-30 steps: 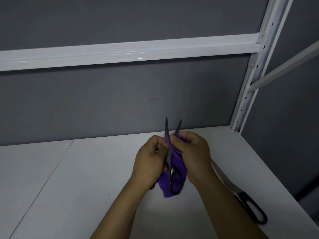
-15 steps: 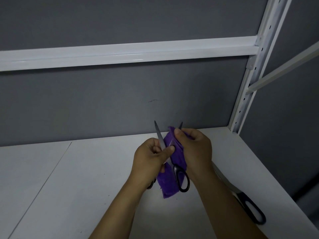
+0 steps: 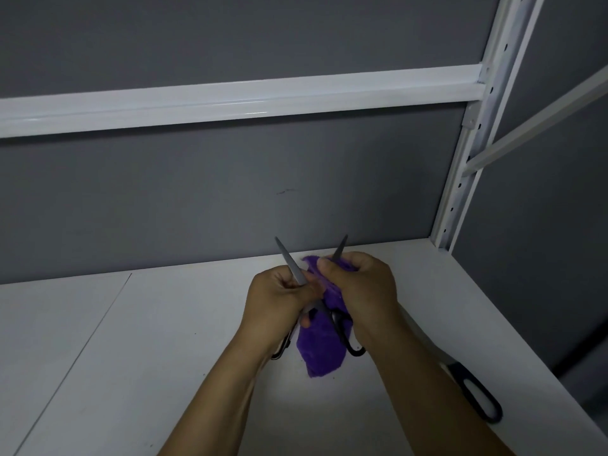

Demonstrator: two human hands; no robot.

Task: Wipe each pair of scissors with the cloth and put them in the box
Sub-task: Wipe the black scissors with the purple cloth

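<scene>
While left hand (image 3: 279, 301) grips pointed scissors (image 3: 290, 262), right hand (image 3: 362, 291) pinches fuzzy purple cloth (image 3: 320, 350).

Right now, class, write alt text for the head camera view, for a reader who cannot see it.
Two bare hands hold open scissors above a white shelf: the left hand grips one blade, the right hand pinches a purple cloth round the other. A second black-handled pair lies on the shelf at right.

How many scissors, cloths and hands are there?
Scissors: 2, the held pair and the pair lying at the right
Purple cloth: 1
Hands: 2, left hand and right hand
Total: 5
</scene>
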